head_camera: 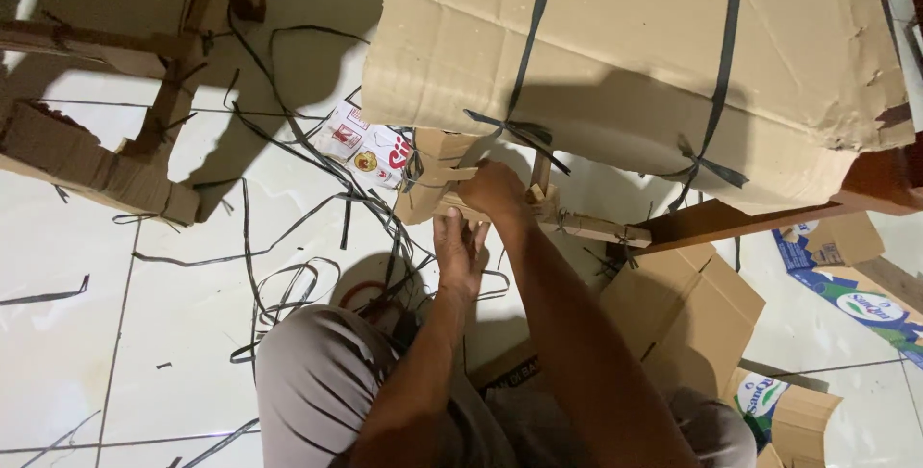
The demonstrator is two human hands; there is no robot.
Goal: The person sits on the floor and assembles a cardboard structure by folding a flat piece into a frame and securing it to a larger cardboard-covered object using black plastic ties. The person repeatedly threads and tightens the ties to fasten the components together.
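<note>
Overhead, strapped cardboard bundle (635, 54); loose straps (288, 285) underfoot.

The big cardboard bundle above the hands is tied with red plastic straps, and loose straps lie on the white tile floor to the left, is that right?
Not quite. The head view shows the straps around the cardboard bundle are dark, black or grey, not red. The rest holds: loose straps lie on the white tile floor to the left.

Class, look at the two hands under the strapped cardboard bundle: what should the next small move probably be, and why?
Probably pull the loose strap end snug with the right hand. That hand grips at the small wooden frame just below the strap knot on the cardboard bundle, while the left hand steadies from beneath, so the tie looks unfinished.
</note>
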